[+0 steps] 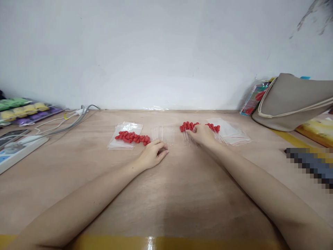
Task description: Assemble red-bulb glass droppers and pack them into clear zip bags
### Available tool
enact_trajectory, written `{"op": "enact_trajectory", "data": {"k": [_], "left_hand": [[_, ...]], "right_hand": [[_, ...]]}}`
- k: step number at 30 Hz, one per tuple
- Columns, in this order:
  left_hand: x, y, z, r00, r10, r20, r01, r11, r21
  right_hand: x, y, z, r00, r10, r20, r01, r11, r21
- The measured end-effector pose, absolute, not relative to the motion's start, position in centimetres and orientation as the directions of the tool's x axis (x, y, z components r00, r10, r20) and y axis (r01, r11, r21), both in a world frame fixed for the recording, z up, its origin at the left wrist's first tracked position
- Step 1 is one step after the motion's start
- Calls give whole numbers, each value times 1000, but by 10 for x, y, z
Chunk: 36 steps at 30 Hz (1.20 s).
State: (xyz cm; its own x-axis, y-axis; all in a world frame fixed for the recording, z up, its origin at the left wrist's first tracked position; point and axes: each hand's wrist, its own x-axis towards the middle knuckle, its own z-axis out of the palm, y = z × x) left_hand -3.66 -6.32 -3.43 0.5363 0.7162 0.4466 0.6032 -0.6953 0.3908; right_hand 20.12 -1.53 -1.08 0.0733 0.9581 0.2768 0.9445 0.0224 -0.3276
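My left hand rests on the wooden table, fingers curled loosely, just below a row of clear glass tubes. To its left lies a heap of red rubber bulbs on a clear plastic bag. My right hand lies curled over a bunch of assembled droppers with red bulbs, fingers pressed on them. More clear bags lie right of that hand.
A grey cloth bag sits at the back right, with a coloured packet behind it and a yellow item beside it. A power strip, cables and trays of coloured pieces are at the left.
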Motion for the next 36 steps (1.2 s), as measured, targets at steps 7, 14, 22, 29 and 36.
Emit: {"op": "enact_trajectory", "data": {"k": [7,14,22,29,36], "left_hand": [[-36,-63,-35,547,710,445,593,-703,392],[-39,-63,-27,559,673,484,662,-714,228],[-83,-35,8,469,768,435,849,-528,17],[-104,-22,12,624,740,251,753,-655,59],[-100,-24,16,633,711,307,736,-675,44]], "right_hand": [[158,-19,-4,2,981,196,957,55,-283],[132,-11,-1,25,996,81,973,-6,-231],[132,-12,-1,-7,999,51,975,18,-223],[143,-26,1,-28,990,137,975,57,-215],[169,-61,-4,-115,905,409,990,140,-32]]}}
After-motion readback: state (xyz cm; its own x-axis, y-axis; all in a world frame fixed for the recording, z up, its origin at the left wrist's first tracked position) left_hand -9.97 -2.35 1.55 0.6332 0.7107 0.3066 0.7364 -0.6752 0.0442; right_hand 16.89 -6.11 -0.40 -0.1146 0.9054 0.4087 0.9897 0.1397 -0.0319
